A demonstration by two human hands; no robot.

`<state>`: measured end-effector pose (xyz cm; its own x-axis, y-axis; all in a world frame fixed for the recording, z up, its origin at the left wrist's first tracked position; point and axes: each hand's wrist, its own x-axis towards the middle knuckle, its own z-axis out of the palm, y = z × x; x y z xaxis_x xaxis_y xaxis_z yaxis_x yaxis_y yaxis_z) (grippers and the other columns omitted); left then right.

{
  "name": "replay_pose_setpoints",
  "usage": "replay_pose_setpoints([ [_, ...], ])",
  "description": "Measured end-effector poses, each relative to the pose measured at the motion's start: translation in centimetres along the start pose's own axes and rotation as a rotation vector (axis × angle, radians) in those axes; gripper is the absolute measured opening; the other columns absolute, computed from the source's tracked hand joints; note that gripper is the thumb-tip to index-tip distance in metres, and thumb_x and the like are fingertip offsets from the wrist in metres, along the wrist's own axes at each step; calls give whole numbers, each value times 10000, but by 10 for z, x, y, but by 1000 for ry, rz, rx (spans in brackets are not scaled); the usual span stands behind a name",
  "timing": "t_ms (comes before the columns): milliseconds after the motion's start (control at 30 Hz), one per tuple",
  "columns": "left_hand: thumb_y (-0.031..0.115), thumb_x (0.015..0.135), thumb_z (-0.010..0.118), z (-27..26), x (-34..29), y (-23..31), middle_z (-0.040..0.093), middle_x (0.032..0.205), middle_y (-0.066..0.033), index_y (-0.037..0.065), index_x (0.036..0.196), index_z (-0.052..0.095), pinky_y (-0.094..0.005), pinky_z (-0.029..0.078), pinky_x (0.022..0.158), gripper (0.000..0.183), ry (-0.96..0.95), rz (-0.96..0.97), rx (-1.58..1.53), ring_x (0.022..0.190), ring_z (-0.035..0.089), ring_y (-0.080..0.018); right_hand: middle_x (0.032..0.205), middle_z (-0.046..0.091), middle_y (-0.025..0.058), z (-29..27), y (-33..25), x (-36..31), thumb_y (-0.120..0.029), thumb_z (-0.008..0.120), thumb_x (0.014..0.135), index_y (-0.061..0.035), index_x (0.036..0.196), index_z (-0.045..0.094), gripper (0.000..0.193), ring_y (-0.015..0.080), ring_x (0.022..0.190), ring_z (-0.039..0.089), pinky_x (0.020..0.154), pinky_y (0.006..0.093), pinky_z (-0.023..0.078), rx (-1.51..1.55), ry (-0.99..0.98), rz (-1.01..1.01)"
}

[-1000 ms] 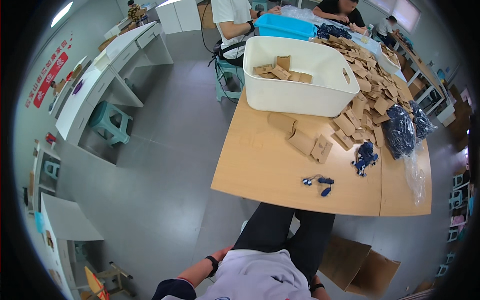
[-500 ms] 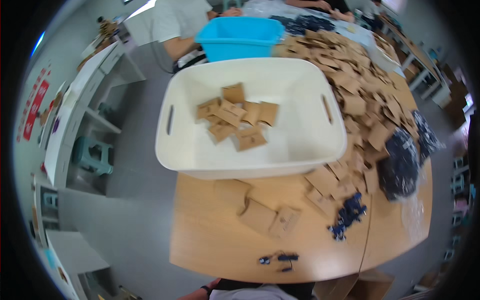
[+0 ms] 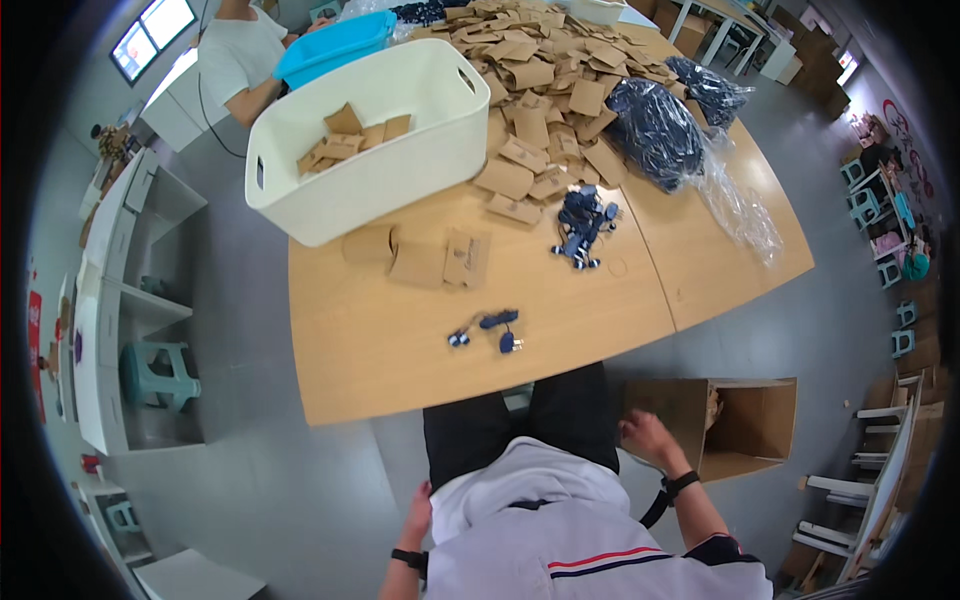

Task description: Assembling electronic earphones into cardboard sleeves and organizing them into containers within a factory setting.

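My left hand (image 3: 418, 515) hangs beside my left hip, fingers loosely straight and nothing seen in it. Over by my right thigh, my right hand (image 3: 648, 438) has loosely bent fingers and holds nothing visible; it is nearest to an open cardboard box (image 3: 757, 430) below table height. On the wooden table (image 3: 370, 370) in front of me lies a dark blue cable with a plug (image 3: 508, 340). Just beyond it are flattened brown paper cartons (image 3: 465, 258). A tangled bunch of dark blue cables (image 3: 583, 225) sits to their right.
A cream tub (image 3: 370, 190) holding several small brown cartons stands at the table's left, with a blue basin (image 3: 335, 50) behind. A heap of brown cartons (image 3: 530, 75) covers the far side. Plastic-wrapped dark bundles (image 3: 655, 130) lie right. A co-worker (image 3: 240, 60) sits far left.
The view has swung, so the tub now appears farther up and left. Both my hands and the cardboard box at right have come more fully into view. The table items look unmoved.
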<state>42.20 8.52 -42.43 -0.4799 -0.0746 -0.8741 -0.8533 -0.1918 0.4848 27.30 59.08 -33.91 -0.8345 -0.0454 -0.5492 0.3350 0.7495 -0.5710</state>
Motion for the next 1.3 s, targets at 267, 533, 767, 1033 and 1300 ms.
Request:
replay_pose_setpoints([
  [267,131,952,490,77,-136,247,628,896,-64,4,1011,558,-273,468,759,156,6,866,419,812,574,-138,884,656,75,-131,-239,-64,-104,636,874,-51,1020,644,156,176,728,604,686,301,496,170,77,-501],
  [533,12,869,575,162,-147,362,622,856,-110,15,1053,572,-300,468,704,185,141,1367,729,752,591,-217,1007,576,43,-79,-320,66,-61,560,785,-98,1126,578,343,206,917,582,769,323,499,-730,197,-1331],
  [767,12,842,603,176,-129,375,606,1113,-144,33,1200,526,-356,456,906,367,53,1329,772,1033,589,-304,1022,600,56,-102,-340,40,-54,604,868,-45,1032,631,167,190,866,596,757,299,487,126,54,-816],
  [1033,94,929,593,217,-145,383,632,1133,-135,-15,1224,517,-321,466,929,324,-519,1090,144,1046,614,-221,879,609,70,-110,-370,-9,8,611,883,12,1045,587,164,118,733,571,644,230,464,844,255,-862],
  [1300,24,927,598,248,-152,371,661,1083,-175,-61,1158,533,-311,532,830,255,-378,1078,-423,934,649,-171,861,605,65,-94,-358,-20,26,646,868,7,1028,525,201,57,598,518,488,183,411,951,510,-736],
])
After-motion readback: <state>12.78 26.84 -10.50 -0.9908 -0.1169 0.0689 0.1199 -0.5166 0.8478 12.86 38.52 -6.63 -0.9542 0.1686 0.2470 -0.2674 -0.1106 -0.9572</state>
